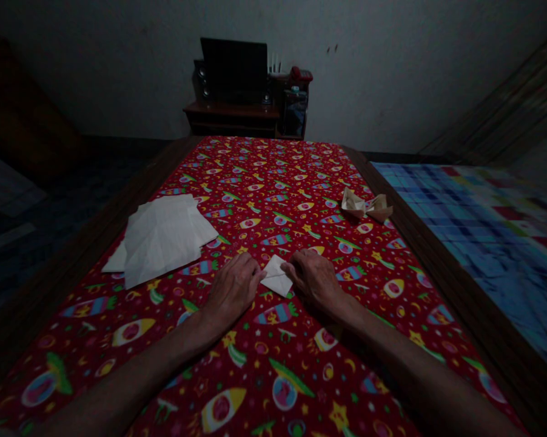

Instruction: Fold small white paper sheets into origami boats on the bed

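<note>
A small white square of folded paper lies on the red patterned cloth, turned so that a corner points toward me. From the left, my left hand rests at its edge, the fingers curled and the thumb at the paper's left corner. My right hand is closed at the opposite corner, thumb and fingers pinching or pressing the paper there. Crease lines cross the paper's face. Farther to the left is a fanned stack of white paper sheets. Beyond my right hand sits a folded paper piece with two raised, boat-like ends.
Dark wooden edges run along both sides of the cloth. At the far end, a desk carries a dark monitor and speakers, with a red telephone beside them. A blue plaid cloth lies on the right.
</note>
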Demonstrator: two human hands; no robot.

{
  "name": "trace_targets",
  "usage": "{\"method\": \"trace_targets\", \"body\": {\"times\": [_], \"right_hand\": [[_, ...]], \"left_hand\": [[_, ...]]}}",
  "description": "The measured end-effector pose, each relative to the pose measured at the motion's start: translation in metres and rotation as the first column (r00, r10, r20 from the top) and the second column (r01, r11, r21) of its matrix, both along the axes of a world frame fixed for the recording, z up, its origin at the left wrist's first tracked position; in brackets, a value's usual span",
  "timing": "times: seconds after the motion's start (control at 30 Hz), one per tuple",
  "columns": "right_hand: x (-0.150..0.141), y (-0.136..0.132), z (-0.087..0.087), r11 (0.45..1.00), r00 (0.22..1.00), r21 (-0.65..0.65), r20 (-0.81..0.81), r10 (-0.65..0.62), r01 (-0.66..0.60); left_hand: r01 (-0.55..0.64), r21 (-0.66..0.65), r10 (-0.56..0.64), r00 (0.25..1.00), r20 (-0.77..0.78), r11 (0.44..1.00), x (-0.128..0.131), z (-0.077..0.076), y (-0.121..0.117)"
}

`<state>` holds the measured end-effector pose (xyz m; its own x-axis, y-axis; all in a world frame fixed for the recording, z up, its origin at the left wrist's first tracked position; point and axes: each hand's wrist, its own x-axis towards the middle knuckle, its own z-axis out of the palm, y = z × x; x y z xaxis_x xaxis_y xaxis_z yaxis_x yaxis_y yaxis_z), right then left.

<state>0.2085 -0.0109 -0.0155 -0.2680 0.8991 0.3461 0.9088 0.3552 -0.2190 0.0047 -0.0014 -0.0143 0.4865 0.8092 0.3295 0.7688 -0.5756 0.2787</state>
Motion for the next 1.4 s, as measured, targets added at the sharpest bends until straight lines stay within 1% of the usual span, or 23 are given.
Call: {"method": "trace_targets", "body": {"times": [0.13,0.3,0.37,0.47,0.53,0.57,0.63,0.73,0.8,0.83,0.87,0.93,0.97,1.0,1.03,1.1,1.23,1.33,1.4], "right_hand": [[0.001,0.0,0.0,1.0,1.0,-0.009,0.012,0.008,-0.008],[0.0,0.0,0.002,1.0,1.0,-0.007,-0.005,0.015,-0.015],[0.0,0.0,0.002,1.0,1.0,-0.007,-0.005,0.009,-0.009],[-0.001,0.0,0.001,1.0,1.0,0.002,0.003,-0.004,0.004],[0.0,0.001,-0.001,1.0,1.0,0.012,-0.001,-0.006,0.006],[0.0,0.001,-0.001,1.0,1.0,0.016,-0.009,-0.006,0.007],[0.001,0.002,-0.002,1.0,0.999,0.014,-0.037,-0.008,0.009],[0.003,0.002,-0.002,1.0,0.997,0.009,-0.071,-0.024,0.025],[0.003,0.001,-0.002,0.999,0.997,0.039,-0.074,-0.025,0.028],[0.003,-0.001,-0.002,0.998,0.998,0.062,-0.064,0.003,0.0],[0.003,-0.003,-0.002,0.995,0.997,0.082,-0.045,0.06,-0.056],[0.004,-0.009,-0.001,0.97,0.974,0.086,0.012,0.228,-0.228],[0.005,-0.013,-0.001,0.949,0.951,0.059,0.038,0.308,-0.31],[0.007,-0.017,0.0,0.931,0.93,0.023,0.056,0.363,-0.365],[0.01,-0.021,0.001,0.923,0.921,-0.01,0.062,0.384,-0.384],[0.016,-0.03,0.005,0.931,0.929,-0.061,0.067,0.363,-0.359],[0.027,-0.042,0.008,0.954,0.951,-0.089,0.1,0.294,-0.286],[0.027,-0.043,0.005,0.968,0.961,-0.066,0.115,0.25,-0.244],[0.023,-0.041,0.003,0.977,0.971,-0.027,0.114,0.212,-0.21]], "left_hand": [[-0.02,0.003,0.02,0.999,-0.045,1.0,0.0,0.002,-0.001],[-0.016,0.006,0.016,1.0,-0.013,1.0,-0.002,0.003,-0.001],[0.028,0.024,-0.027,0.999,-0.022,0.999,-0.002,0.005,-0.001],[0.187,0.068,-0.178,0.977,-0.117,0.98,-0.001,0.008,0.0],[0.285,0.064,-0.27,0.946,-0.179,0.956,-0.001,0.009,0.001],[0.315,0.054,-0.299,0.934,-0.195,0.947,-0.002,0.008,0.001],[0.336,0.029,-0.323,0.922,-0.212,0.941,-0.003,0.008,0.0],[0.327,-0.018,-0.323,0.92,-0.223,0.945,-0.005,0.006,-0.002],[0.324,-0.039,-0.324,0.92,-0.222,0.945,-0.005,0.006,-0.005],[0.321,-0.049,-0.323,0.919,-0.224,0.946,-0.006,0.006,-0.006],[0.318,-0.055,-0.322,0.919,-0.227,0.946,-0.006,0.006,-0.007],[0.309,-0.066,-0.316,0.919,-0.237,0.949,-0.006,0.006,-0.009],[0.306,-0.069,-0.314,0.918,-0.242,0.949,-0.007,0.005,-0.01],[0.305,-0.072,-0.314,0.917,-0.245,0.949,-0.008,0.005,-0.01],[0.305,-0.075,-0.314,0.916,-0.249,0.949,-0.01,0.004,-0.011],[0.307,-0.078,-0.316,0.913,-0.258,0.949,-0.014,0.002,-0.013],[0.312,-0.054,-0.315,0.914,-0.256,0.949,-0.022,0.002,-0.015],[0.301,-0.027,-0.298,0.921,-0.25,0.953,-0.026,0.004,-0.018],[0.292,-0.007,-0.285,0.928,-0.242,0.956,-0.028,0.004,-0.02]]}}
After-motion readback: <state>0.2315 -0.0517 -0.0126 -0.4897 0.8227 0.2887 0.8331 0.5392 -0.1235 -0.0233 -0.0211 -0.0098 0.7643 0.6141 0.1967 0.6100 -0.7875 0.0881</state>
